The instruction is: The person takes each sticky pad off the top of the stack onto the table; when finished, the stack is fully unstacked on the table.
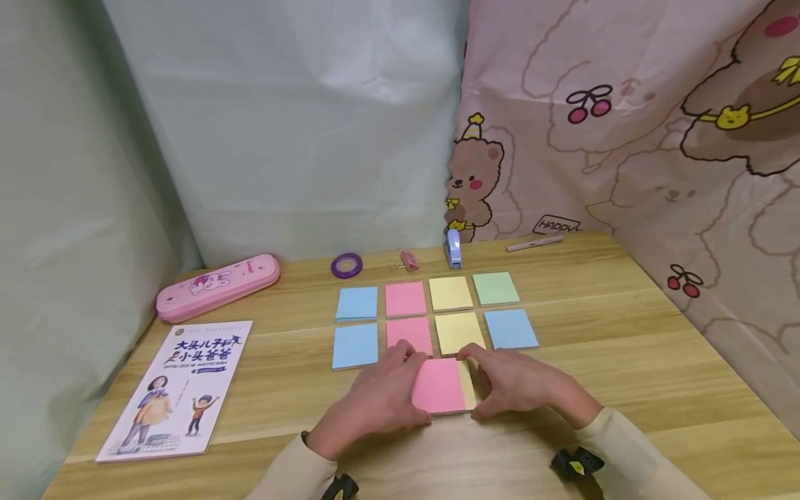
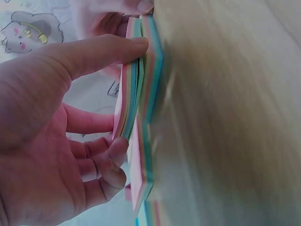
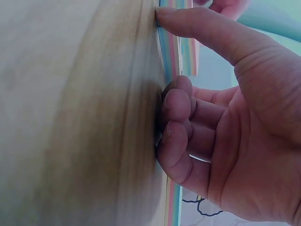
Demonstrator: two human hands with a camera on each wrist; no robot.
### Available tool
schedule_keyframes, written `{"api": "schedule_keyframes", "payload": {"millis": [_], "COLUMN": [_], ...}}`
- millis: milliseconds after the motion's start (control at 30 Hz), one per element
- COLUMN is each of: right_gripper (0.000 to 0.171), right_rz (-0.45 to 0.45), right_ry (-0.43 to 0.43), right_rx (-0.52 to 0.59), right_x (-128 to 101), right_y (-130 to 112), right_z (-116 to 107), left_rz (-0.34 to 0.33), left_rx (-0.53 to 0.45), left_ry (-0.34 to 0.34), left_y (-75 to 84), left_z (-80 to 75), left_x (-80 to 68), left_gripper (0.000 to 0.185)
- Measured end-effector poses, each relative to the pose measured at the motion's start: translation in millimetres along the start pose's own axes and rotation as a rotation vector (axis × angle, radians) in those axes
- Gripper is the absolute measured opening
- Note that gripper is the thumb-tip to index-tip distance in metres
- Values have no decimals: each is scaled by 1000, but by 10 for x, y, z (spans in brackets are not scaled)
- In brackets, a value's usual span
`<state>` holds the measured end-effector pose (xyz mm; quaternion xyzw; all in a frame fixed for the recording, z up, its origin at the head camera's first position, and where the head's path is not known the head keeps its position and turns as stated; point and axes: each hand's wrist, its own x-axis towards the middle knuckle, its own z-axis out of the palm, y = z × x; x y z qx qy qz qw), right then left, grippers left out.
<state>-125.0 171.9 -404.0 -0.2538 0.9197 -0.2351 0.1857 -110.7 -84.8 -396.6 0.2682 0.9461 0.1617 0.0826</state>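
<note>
My left hand [image 1: 382, 390] pinches a pink-topped sticky note pad [image 1: 439, 387] between thumb and fingers, near the front of the table. This pad overlaps a yellow-topped pad [image 1: 467, 386], of which only a strip shows at the right. At that strip's side my right hand [image 1: 517, 380] grips the yellow pad, thumb at the near edge and fingers at the far edge. Seen from the left wrist, the held pad [image 2: 127, 94] is tilted and shows layers of several colours. Just behind lie another pink pad [image 1: 409, 335] and another yellow pad [image 1: 459, 333], partly covered by the hands.
Further pads stand in two rows, including blue ones [image 1: 355, 346] [image 1: 511, 329] and a green one [image 1: 496, 288]. Along the back lie purple tape [image 1: 334, 267], a pink clip [image 1: 409, 260], a stapler [image 1: 453, 250] and a pen [image 1: 535, 244]. A pencil case [image 1: 219, 286] and book [image 1: 178, 392] lie left.
</note>
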Motion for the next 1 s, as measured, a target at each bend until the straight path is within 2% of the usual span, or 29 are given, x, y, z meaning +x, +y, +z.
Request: {"api": "schedule_keyframes", "payload": {"millis": [200,333,533,800,1000], "right_gripper": [82,81,82,82,82], "right_rz": [-9,-24,-17,-19,-22], "right_ry": [5,5,11,16,17], "right_rx": [-14,-17,-13,-4,-4], "right_x": [-8,-23,-38,-48,-48], "right_y": [16,25,25,37,41], "right_z": [-7,-7,-16,-8,0], "left_rz": [-1,-29,-73,-67,-78], "left_rx": [-40,-34,-35,-37,-55], "left_ry": [95,122,101,79,63], "left_y": [-116,-185,-285,-417,-516], "left_z": [-150,-239,-273,-188,-141], "left_x": [-137,-230,-362,-462,-512], "left_gripper": [71,74,85,77,82]}}
